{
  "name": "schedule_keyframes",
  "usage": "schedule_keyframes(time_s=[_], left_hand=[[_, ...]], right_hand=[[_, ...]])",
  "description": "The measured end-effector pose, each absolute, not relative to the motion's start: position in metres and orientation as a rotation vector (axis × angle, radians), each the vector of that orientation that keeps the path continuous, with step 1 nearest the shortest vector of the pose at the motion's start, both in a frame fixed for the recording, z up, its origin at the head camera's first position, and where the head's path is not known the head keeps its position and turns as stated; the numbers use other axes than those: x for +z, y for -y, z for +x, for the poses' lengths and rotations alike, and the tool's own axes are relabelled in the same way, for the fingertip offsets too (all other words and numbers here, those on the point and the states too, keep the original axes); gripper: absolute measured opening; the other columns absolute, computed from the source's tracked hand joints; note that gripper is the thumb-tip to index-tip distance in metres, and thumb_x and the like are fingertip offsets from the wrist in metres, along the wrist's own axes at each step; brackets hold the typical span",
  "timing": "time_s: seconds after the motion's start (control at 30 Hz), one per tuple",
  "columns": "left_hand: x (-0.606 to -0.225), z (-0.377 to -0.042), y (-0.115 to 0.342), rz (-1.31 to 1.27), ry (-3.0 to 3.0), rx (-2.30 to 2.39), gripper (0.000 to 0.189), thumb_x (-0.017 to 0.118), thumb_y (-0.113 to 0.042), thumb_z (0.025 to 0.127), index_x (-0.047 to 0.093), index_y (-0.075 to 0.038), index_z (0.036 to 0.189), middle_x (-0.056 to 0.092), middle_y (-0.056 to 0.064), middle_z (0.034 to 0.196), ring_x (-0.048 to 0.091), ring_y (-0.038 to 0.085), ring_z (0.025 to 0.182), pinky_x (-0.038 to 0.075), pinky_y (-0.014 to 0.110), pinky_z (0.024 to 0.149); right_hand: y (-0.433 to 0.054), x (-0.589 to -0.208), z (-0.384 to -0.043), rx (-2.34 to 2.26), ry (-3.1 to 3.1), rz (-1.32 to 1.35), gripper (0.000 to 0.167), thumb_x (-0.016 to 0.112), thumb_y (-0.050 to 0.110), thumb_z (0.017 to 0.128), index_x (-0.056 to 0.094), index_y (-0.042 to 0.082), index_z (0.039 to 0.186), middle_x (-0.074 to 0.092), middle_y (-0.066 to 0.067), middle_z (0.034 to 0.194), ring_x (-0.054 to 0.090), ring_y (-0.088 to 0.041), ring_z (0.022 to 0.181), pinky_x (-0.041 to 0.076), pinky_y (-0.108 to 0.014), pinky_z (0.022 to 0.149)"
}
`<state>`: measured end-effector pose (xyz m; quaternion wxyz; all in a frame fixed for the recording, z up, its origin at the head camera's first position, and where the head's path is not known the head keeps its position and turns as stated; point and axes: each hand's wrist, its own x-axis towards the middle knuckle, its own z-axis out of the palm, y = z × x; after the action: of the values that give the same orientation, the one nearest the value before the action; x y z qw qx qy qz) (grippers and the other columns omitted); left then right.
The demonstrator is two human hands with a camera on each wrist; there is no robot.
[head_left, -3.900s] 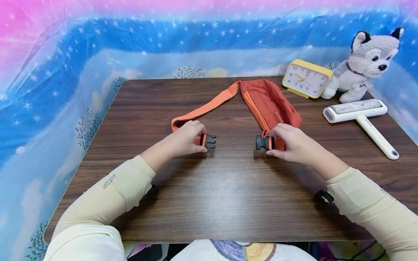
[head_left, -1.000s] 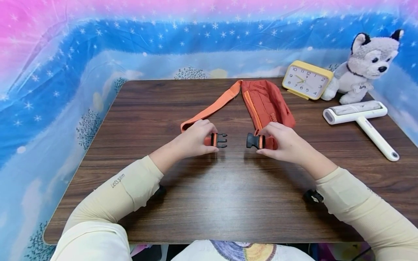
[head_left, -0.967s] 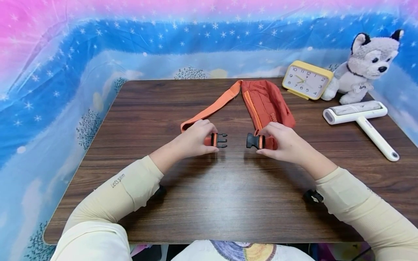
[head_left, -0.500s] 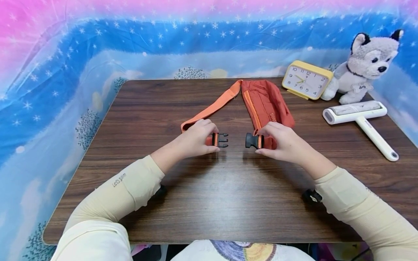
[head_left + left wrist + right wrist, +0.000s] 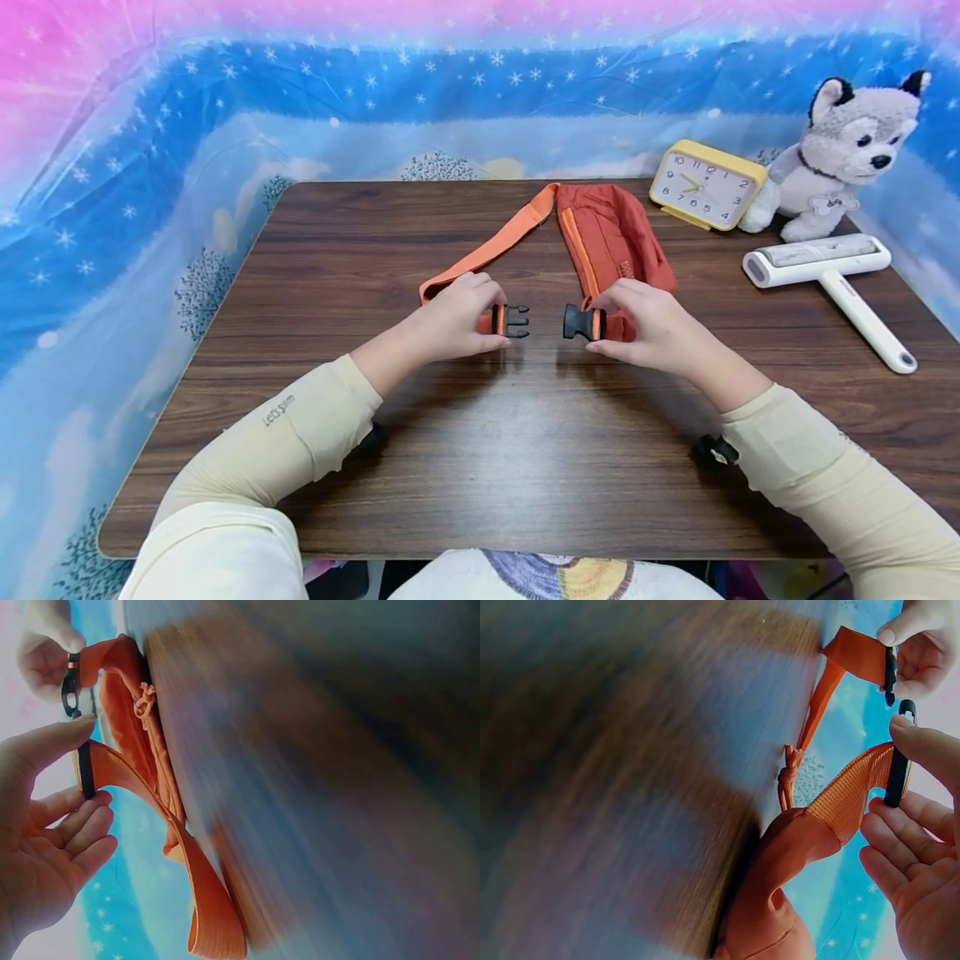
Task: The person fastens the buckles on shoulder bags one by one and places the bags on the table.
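Observation:
A rust-red waist bag (image 5: 613, 237) lies on the dark wooden table, its orange strap (image 5: 495, 244) running left from the far end. My left hand (image 5: 454, 321) pinches the pronged half of a black side-release buckle (image 5: 514, 321) between thumb and fingers. The socket half of the buckle (image 5: 579, 322) is pinched by my right hand (image 5: 651, 323), near the bag's front end. Both halves face each other in line, a small gap apart, held just over the tabletop. In the left wrist view, the strap (image 5: 214, 900) loops down from the buckle.
At the back right stand a yellow alarm clock (image 5: 707, 185) and a grey plush husky (image 5: 843, 158). A white lint roller (image 5: 832, 275) lies in front of them, right of the bag. The table's (image 5: 480, 500) near edge runs close to the person's body.
The two hands have come closer together, left hand moving right and right hand moving left, narrowing the gap between the buckle halves. In the last half second only the left hand shifts slightly.

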<state>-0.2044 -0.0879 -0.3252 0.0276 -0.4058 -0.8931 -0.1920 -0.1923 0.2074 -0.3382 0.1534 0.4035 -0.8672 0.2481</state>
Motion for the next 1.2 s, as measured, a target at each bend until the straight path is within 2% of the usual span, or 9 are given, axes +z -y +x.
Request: schedule_keyframes(time_s=[0.93, 1.2], left_hand=[[-0.3238, -0.2025, 0.0822, -1.261, 2.748, -0.622, 0.039, 0.076, -0.029, 0.080, 0.059, -0.002, 0.103, 0.055, 0.006, 0.097, 0.045, 0.020, 0.087, 0.039, 0.032, 0.074], [-0.3238, -0.2025, 0.0803, -1.255, 2.740, -0.614, 0.040, 0.075, -0.030, 0.080, 0.059, -0.003, 0.103, 0.055, 0.006, 0.097, 0.045, 0.020, 0.086, 0.040, 0.031, 0.073]], right_hand=[[-0.2045, -0.3367, -0.1930, 0.739, 2.487, 1.173, 0.045, 0.086, 0.024, 0.065, 0.062, 0.007, 0.099, 0.058, -0.002, 0.090, 0.058, -0.019, 0.081, 0.049, -0.036, 0.069], [-0.2035, -0.3372, -0.1937, 0.749, 2.494, 1.164, 0.044, 0.086, 0.024, 0.066, 0.061, 0.007, 0.098, 0.058, -0.001, 0.090, 0.058, -0.016, 0.082, 0.049, -0.036, 0.070]])
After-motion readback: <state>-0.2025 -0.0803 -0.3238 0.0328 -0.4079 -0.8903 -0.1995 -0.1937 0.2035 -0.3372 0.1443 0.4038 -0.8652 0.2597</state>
